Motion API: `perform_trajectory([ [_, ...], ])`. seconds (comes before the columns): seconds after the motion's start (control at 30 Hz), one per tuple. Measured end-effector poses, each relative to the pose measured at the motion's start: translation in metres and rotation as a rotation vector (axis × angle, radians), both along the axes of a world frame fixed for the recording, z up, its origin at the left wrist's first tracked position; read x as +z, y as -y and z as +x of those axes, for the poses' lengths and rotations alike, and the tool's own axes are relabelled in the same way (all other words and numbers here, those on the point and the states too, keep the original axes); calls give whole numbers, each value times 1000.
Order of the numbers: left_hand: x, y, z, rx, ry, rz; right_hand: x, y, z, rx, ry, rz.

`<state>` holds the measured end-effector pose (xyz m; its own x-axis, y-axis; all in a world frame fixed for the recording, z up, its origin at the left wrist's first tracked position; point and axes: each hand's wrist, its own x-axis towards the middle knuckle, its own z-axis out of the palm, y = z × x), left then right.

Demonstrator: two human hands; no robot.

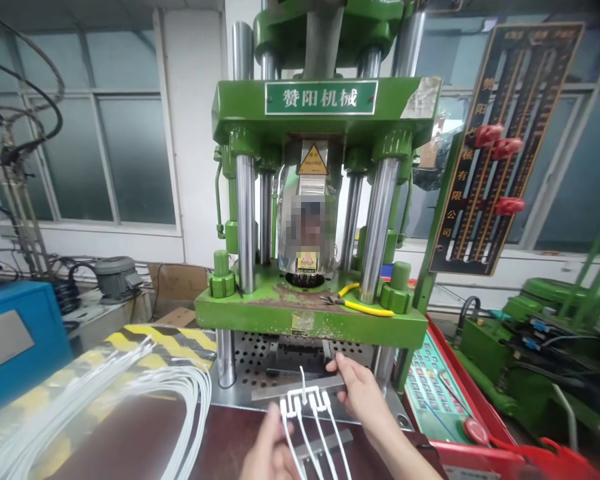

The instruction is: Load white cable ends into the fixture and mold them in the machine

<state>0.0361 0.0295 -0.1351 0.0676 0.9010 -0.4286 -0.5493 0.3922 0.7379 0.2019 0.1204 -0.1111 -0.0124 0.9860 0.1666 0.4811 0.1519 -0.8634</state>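
Note:
My right hand (363,393) reaches forward under the green press (320,200), its fingers pinched on a white moulded runner piece (305,400) that joins several white cables (315,440). My left hand (270,453) sits low at the bottom edge, curled around the same white cables just below the runner. The cables hang down toward me. Behind the runner lies a dark mould block (300,353) on the perforated metal plate (250,360) of the press.
A bundle of white cables (105,393) lies on the left over a yellow-and-black striped surface (170,337). Yellow-handled pliers (360,305) rest on the press platen. A control panel (437,393) with a red button (475,430) is at the right, a blue cabinet (15,340) at the left.

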Motion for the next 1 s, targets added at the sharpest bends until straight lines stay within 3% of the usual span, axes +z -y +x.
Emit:
perform_trajectory([
  [0.1, 25, -6, -7, 247, -77, 41, 5, 31, -4, 47, -375, -140],
  [0.17, 37, -13, -9, 328, -126, 148, 10, 44, -6, 62, -468, -167],
  [0.23, 39, -21, -9, 321, -154, 203, 13, 50, -6, 59, -476, -150],
  [0.33, 31, -35, -9, 209, -163, 180, 11, 48, 0, 72, -458, -98],
  [0.47, 18, -42, -10, 144, -141, 182, 1, 42, 11, 149, -328, -69],
  [0.6, 18, -38, -8, 170, -170, 177, -4, 41, 16, 222, -168, -50],
  [0.8, 25, -37, -4, 197, -196, 122, 11, 48, 18, 274, 113, 142],
  [1.0, 17, -37, -7, 181, -229, 123, 17, 57, 19, 396, 352, 227],
])
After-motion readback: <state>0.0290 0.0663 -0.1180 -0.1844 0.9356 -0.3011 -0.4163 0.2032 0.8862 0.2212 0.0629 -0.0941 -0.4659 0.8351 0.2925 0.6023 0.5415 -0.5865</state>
